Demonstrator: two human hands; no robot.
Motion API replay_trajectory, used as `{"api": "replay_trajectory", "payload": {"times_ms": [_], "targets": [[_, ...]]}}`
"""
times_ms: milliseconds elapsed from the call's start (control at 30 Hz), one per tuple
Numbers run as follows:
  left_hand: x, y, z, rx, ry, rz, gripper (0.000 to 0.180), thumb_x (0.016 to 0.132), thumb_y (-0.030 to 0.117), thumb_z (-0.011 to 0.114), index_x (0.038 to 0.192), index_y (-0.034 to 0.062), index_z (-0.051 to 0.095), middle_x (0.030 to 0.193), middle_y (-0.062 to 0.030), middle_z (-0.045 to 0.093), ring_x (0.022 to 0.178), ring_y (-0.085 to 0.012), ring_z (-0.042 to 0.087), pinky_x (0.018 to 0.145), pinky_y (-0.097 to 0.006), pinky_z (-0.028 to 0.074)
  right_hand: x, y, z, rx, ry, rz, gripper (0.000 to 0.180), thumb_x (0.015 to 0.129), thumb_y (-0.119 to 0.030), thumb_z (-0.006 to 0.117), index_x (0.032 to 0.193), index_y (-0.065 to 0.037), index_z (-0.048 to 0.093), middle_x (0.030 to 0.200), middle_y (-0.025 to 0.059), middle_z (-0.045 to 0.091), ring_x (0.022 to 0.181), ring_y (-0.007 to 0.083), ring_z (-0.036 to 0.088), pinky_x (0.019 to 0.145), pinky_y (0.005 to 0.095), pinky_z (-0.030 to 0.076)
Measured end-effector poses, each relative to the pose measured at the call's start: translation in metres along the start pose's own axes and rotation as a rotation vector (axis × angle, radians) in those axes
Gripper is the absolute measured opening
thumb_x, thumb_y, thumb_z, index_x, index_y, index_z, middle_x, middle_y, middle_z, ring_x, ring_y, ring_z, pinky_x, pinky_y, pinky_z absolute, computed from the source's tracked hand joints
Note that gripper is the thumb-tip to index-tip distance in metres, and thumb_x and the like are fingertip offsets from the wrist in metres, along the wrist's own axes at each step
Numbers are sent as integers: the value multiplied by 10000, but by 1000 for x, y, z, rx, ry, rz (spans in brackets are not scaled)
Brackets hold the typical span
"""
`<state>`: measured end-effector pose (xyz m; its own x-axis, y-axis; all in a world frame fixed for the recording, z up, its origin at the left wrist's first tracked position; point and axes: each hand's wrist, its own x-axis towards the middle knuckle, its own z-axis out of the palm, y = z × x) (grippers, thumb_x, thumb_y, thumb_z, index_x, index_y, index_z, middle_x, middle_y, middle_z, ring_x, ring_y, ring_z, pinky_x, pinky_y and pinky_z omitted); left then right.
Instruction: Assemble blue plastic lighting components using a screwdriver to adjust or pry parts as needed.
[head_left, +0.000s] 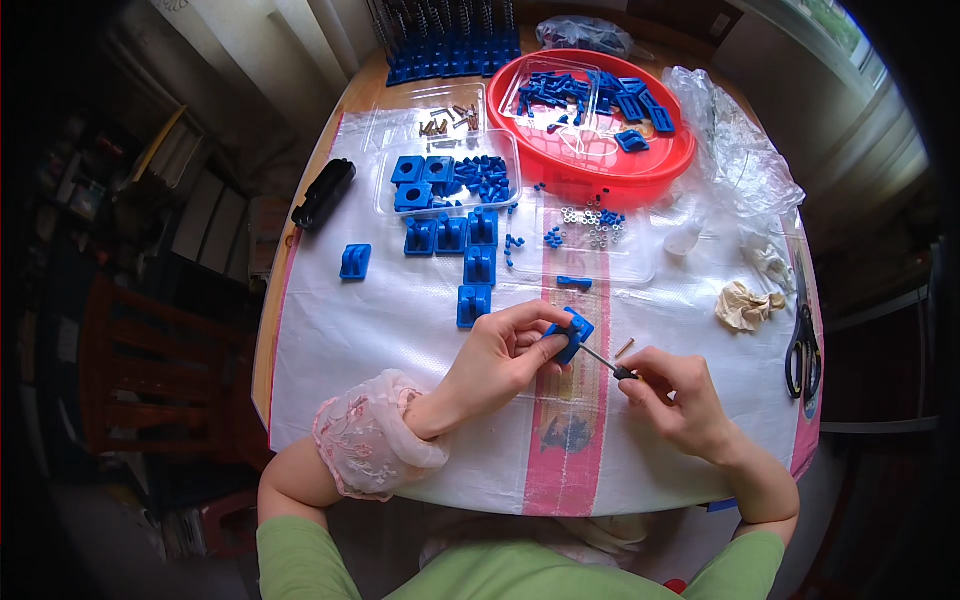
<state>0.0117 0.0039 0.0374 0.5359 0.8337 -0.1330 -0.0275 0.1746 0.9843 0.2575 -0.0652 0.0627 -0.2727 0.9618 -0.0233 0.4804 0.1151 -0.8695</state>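
Note:
Between the thumb and fingers of my left hand [505,355] is a blue plastic block [577,330], held above the table's striped cover. My right hand [680,400] pinches the dark handle of a small screwdriver [602,358]. Its metal shaft points up and left, and the tip meets the block; my left fingers partly hide where. A brass-coloured pin [625,348] lies just beyond my right fingers. Farther off, a small blue rod-like part [574,282] rests on the cover. Several finished-looking blue blocks [478,265] stand in a group to the left, with one block [355,261] apart.
A clear tray [383,205] holds blue plates and small pegs; brass parts [450,122] lie behind it. Blue pieces fill part of a red basin [680,165]. White rings [600,225] sit in a clear lid. Black scissors [802,350], a crumpled cloth [747,306] and plastic bags [740,150] lie right.

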Motion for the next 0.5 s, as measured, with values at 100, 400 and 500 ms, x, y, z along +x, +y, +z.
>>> {"api": "replay_trajectory", "payload": {"times_ms": [100, 400, 500], "targets": [[-1, 1, 0, 1, 2, -3, 185, 978, -14, 616, 1159, -2, 648, 1094, -84, 705, 916, -134, 711, 720, -231, 575, 2, -2, -1, 223, -50, 145, 104, 927, -64, 675, 1001, 8, 662, 640, 48, 602, 544, 91, 582, 497, 278, 438], [0, -2, -1, -12, -19, 32, 204, 982, -24, 606, 1180, 8, 643, 1118, -73, 695, 959, -139, 704, 770, -250, 595, 10, 14, -15, 858, -334, 467, 268, 1029, -231, 583, 1114, 12, 658, 671, 86, 645, 439, 61, 494, 394, 198, 344], [-1, -4, 1, -19, -30, 51, 201, 984, -34, 598, 1177, 5, 638, 1131, -66, 683, 987, -145, 698, 813, -265, 604, 12, 18, -18, 996, -403, 494, 321, 1038, -261, 572, 1138, 34, 650, 676, 106, 649, 431, 63, 492, 389, 191, 343]]}}
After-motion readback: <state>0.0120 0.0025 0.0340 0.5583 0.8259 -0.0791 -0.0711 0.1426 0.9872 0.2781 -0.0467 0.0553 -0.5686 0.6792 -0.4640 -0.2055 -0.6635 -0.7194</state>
